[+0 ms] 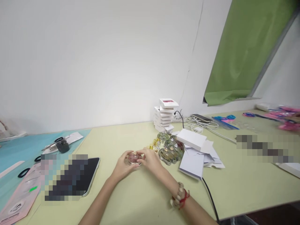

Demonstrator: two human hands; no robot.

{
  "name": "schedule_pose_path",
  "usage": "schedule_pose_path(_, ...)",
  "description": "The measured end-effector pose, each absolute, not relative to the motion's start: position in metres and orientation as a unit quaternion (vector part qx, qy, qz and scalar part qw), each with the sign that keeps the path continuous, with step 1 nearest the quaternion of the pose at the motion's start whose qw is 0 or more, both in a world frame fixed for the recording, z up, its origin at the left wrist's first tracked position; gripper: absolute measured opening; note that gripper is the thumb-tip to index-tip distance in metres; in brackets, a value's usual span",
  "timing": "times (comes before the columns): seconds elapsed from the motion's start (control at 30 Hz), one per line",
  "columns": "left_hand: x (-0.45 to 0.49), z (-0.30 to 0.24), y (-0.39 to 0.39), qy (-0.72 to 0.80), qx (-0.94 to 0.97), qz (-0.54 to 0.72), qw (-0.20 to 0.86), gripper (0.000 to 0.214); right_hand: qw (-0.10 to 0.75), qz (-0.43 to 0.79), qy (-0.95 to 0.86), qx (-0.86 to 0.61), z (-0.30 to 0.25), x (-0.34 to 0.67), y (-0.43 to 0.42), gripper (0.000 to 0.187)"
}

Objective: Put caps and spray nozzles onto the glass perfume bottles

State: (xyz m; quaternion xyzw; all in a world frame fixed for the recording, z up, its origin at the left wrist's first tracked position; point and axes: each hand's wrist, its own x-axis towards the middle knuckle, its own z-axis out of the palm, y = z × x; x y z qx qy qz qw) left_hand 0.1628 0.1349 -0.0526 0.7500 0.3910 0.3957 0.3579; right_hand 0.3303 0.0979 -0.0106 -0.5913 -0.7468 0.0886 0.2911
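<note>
Between my two hands, low over the table, is a small clear glass bottle (134,158) with a pinkish tint and a gold neck. My left hand (123,164) curls around its left side. On the other side, my right hand (150,158) has its fingers at the top and right of the bottle; a beaded bracelet (180,197) with a red string circles that wrist. Just right of my right hand lie several similar glass bottles (172,153), some greenish. Small gold caps (154,143) are scattered beside them.
White boxes (164,117) are stacked against the wall. Loose white cartons (192,162) lie to the right, with a black cable under them. White cables and a phone (201,117) sit behind. At left are a tablet (91,175), a dark jar (62,145) and a pink packet (23,197).
</note>
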Motion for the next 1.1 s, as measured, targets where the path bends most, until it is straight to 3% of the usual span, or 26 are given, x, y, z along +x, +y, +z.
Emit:
schedule_pose_path(0.1, 0.145, -0.052, 0.142, 0.416, 0.742, 0.413, 0.324, 0.037, 0.336, 0.133, -0.754, -0.549, -0.013, 0.311, 0.112, 0.028)
schedule_pose_path(0.23, 0.143, -0.053, 0.144, 0.450, 0.695, 0.442, 0.345, 0.036, 0.353, 0.142, -0.742, -0.552, -0.022, 0.299, 0.115, 0.030)
schedule_pose_path(0.53, 0.152, -0.058, 0.150, 0.475, 0.607, 0.508, 0.384, 0.045, 0.205, 0.066, -0.645, -0.733, -0.030, 0.340, 0.117, 0.027)
schedule_pose_path(0.73, 0.152, -0.058, 0.151, 0.490, 0.539, 0.539, 0.423, 0.053, 0.114, 0.054, -0.625, -0.770, -0.028, 0.333, 0.112, 0.028)
schedule_pose_path(0.87, 0.153, -0.058, 0.149, 0.496, 0.540, 0.533, 0.423, 0.051, 0.104, 0.050, -0.606, -0.787, -0.031, 0.328, 0.112, 0.042)
schedule_pose_path(1.1, 0.152, -0.056, 0.147, 0.475, 0.520, 0.540, 0.460, 0.047, 0.113, 0.046, -0.629, -0.768, -0.034, 0.329, 0.114, 0.034)
